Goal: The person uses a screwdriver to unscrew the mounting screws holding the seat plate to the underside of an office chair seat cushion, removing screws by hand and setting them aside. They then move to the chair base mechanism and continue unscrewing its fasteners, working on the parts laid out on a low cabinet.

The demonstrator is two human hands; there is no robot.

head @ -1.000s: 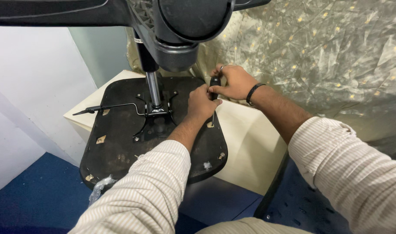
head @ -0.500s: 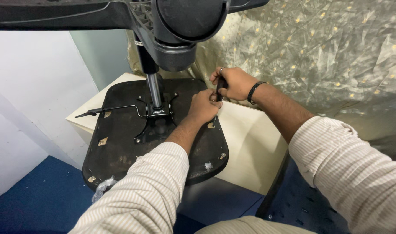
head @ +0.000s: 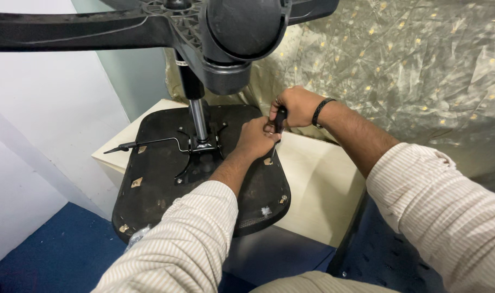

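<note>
An upturned black chair seat (head: 161, 179) lies on a pale table (head: 312, 179), its underside up. A gas-lift column (head: 196, 116) rises from the centre plate to the black star base (head: 231, 32) near the camera. My right hand (head: 296, 106) grips a black-handled screwdriver (head: 279, 122), tip down at the seat's right edge. My left hand (head: 255, 137) pinches at the tool's shaft close to the tip, resting on the seat. A thin lever (head: 150, 144) sticks out left from the centre plate.
A crinkled gold-patterned sheet (head: 410, 70) covers the wall behind the table. A white wall (head: 47, 119) stands at the left. Blue carpet (head: 58, 255) lies below. Small brackets (head: 136, 182) dot the seat's underside.
Both hands stay at the seat's right edge with the screwdriver; they shifted only slightly as the view moved a little.
</note>
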